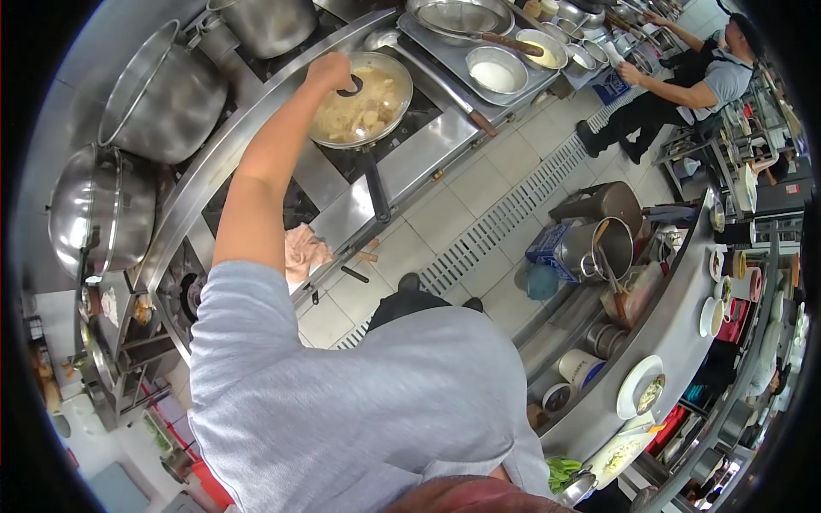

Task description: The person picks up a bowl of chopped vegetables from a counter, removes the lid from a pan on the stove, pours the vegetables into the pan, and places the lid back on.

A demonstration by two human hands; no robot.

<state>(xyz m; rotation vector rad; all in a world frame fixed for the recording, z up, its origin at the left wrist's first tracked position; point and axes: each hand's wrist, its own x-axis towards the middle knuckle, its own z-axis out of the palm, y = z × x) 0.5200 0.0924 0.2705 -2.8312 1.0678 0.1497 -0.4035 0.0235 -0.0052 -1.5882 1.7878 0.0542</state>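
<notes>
My left hand [329, 72] is on the black knob of a glass lid [380, 81], with its fingers closed around the knob. The lid lies over a pan [351, 144] on the stove, and pale pieces in liquid show through the glass. The pan's black handle [376, 188] points toward the stove's front edge. A pinkish cloth [304, 251] lies on the stove edge below my forearm. My right hand is out of view.
Large metal pots [162, 98] stand behind the stove. Bowls, including one of white contents [498, 75], sit on a metal tray at its far end. Plates line a curved counter [590, 419] at right. A person [710, 85] sits at the upper right, across a floor drain [496, 218].
</notes>
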